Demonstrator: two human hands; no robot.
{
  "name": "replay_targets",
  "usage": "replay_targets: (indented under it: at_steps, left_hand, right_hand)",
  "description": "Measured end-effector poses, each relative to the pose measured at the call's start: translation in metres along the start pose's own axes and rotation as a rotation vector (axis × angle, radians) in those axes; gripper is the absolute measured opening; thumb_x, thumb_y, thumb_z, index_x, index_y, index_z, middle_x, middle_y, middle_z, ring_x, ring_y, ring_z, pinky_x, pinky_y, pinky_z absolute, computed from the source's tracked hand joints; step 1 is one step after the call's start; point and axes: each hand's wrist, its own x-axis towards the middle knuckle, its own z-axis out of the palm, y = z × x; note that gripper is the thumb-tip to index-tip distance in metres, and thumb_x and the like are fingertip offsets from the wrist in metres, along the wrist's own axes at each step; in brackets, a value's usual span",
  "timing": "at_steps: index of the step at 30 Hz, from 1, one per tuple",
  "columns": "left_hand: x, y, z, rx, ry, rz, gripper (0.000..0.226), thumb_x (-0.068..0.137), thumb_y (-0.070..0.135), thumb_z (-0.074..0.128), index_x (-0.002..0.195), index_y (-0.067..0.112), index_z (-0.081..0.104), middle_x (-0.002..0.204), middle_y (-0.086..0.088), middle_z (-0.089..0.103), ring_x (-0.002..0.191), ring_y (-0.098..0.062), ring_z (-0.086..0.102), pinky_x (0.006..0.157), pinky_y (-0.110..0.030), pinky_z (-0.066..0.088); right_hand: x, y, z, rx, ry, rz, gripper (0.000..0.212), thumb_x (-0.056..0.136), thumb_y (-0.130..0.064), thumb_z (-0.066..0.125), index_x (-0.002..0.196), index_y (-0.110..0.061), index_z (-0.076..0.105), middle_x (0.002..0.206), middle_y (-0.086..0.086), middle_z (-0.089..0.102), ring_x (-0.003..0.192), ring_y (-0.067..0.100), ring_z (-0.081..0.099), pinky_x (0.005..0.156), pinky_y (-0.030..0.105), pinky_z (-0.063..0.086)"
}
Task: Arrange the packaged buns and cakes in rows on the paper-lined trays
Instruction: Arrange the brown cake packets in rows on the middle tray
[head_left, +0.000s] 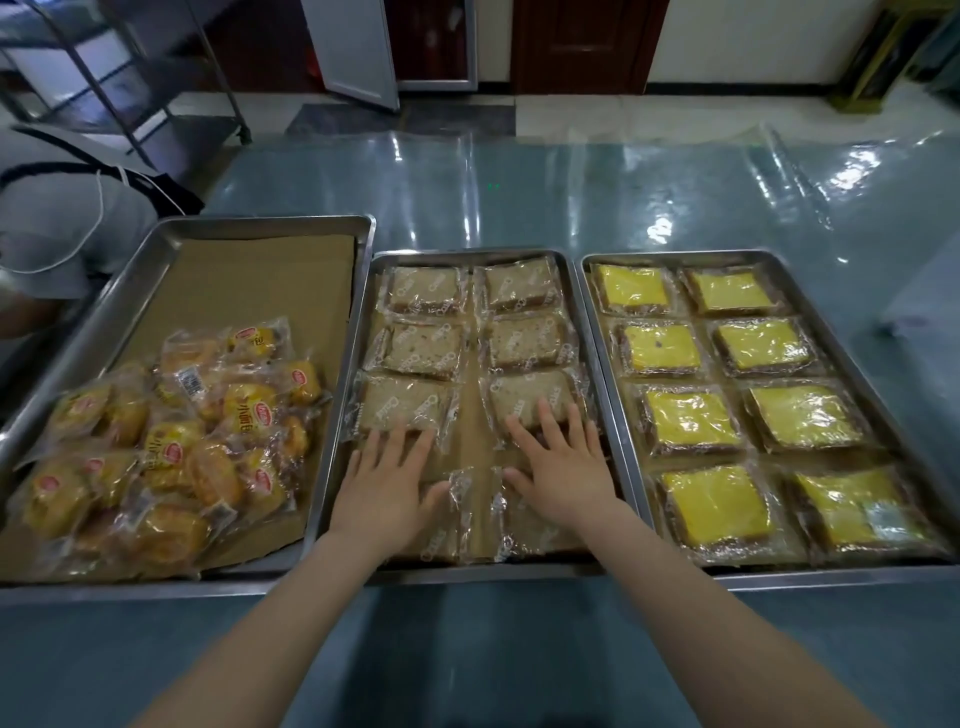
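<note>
1. Hands first: the left hand (387, 483) and the right hand (558, 467) lie flat with fingers spread on the nearest row of the middle shallow steel tray (467, 569). Neither grip is closed on anything; both are wide and pressing down.
2. Under the palms are two clear-wrapped brown square cakes (423, 345) of the same kind as the rest of that tray, mostly hidden. The fingertips reach onto the near edges of the row beyond. The tray holds two columns, four rows deep, on a paper lining.
3. The right steel tray (727, 253) carries yellow-topped square cakes in clear wrappers (691, 418), also two columns of four, and looks finished.
4. The left steel tray (260, 221), lined with brown paper (249, 280), holds a loose heap of golden round buns in clear wrappers with red logos (171, 431) at its near end. These look to be the work left.
5. Handling, as I judge it: the packs are light and soft and the film is slick, so they should slide easily on paper and crush if squeezed. Nudge cakes flat-handed at their edges. Lift buns by the sealed wrapper end or lightly across the sides.
6. All trays sit on a blue-green desk (571, 182) under glossy clear film.
</note>
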Motion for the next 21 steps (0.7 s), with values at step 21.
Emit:
replay_targets:
  at_steps: [21]
  left_hand:
    - [0.008, 0.000, 0.013, 0.015, -0.082, -0.005, 0.075, 0.079, 0.078, 0.025, 0.144, 0.050, 0.000, 0.158, 0.002, -0.005, 0.141, -0.038, -0.013, 0.112, -0.055, -0.001]
  right_hand:
    - [-0.007, 0.000, -0.009, 0.000, -0.040, -0.006, 0.065, 0.092, -0.066, 0.024, 0.148, -0.046, -0.002, 0.160, 0.002, -0.011, 0.142, 0.038, -0.018, 0.114, 0.052, -0.005]
